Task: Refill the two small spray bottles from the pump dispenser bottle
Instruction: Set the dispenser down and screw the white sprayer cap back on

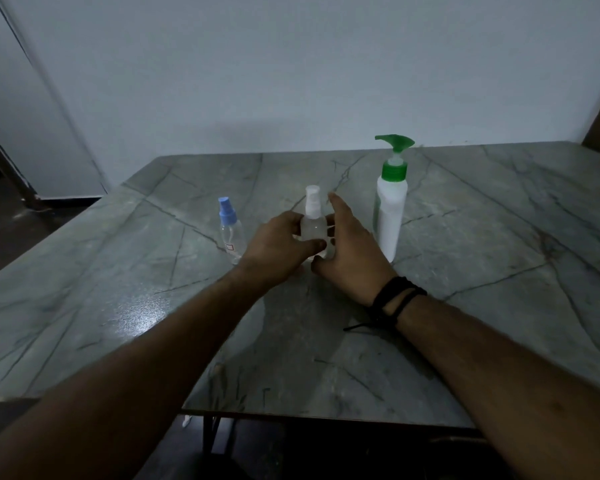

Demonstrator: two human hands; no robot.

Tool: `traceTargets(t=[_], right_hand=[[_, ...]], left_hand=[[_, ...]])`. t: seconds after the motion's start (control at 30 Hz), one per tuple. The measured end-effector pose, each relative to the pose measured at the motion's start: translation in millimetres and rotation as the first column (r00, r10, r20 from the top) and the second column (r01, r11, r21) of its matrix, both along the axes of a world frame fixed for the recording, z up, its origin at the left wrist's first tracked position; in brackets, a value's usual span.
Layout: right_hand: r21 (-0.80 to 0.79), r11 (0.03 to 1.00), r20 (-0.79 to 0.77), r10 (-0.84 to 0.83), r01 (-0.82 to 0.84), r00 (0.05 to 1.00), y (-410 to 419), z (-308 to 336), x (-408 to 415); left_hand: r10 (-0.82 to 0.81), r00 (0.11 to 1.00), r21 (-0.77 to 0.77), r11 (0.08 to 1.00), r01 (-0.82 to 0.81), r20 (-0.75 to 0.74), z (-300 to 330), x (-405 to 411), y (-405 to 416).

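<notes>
1. Standing upright near the middle of the table (465, 271), the white-capped spray bottle (313, 221) is the thing in hand; its cap is on and its clear body shows between both hands.
2. The left hand (281, 247) grips the bottle's body from the left, thumb curled across the near side.
3. The right hand (350, 247) sits against the bottle's right side with fingers mostly straight and reaching up past it; it seems to touch without closing round it, though contact is partly hidden.
4. The blue-capped spray bottle (231, 233) stands untouched just to the left, cap on.
5. The pump bottle (390, 209), white with a green pump head, stands upright just to the right, also untouched.
6. A dark band (395, 296) circles the right wrist.
7. Judging by this, the task is at its first step: opening one spray bottle. The next move likely calls for the left hand to steady the body while the right twists off the cap.
</notes>
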State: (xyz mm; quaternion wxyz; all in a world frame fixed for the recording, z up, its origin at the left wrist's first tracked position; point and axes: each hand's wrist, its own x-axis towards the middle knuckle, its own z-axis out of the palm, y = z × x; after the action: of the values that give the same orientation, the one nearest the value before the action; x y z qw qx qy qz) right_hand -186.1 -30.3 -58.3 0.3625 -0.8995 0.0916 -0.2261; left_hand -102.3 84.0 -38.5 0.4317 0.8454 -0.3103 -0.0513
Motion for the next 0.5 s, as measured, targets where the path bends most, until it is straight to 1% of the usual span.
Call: traceTargets(t=[0.13, 0.23, 0.3, 0.4, 0.5], right_hand=[[0.009, 0.994, 0.056, -0.108, 0.107, 0.993, 1.6, -4.6, 3.3], [-0.017, 0.991, 0.098, -0.132, 0.135, 0.986, 2.7, -7.2, 3.4], [-0.004, 0.991, 0.131, -0.13, 0.131, 0.983, 2.2, -8.2, 3.9], [0.074, 0.994, 0.192, -0.097, 0.084, 0.977, -0.1, -9.1, 7.4], [0.136, 0.99, 0.275, -0.074, 0.037, 0.959, -1.7, -10.4, 9.8]], left_hand=[[0.046, 0.998, -0.062, 0.997, -0.049, -0.038, -7.9, 16.2, -17.2], [0.045, 0.998, -0.07, 0.996, -0.047, -0.033, -8.9, 30.3, -33.5], [0.074, 0.997, -0.052, 0.996, -0.075, -0.011, -9.5, 39.9, -44.7], [0.147, 0.988, -0.021, 0.989, -0.146, 0.051, -11.2, 52.9, -61.1], [0.188, 0.972, 0.028, 0.981, -0.194, 0.139, -12.7, 66.1, -76.1]])
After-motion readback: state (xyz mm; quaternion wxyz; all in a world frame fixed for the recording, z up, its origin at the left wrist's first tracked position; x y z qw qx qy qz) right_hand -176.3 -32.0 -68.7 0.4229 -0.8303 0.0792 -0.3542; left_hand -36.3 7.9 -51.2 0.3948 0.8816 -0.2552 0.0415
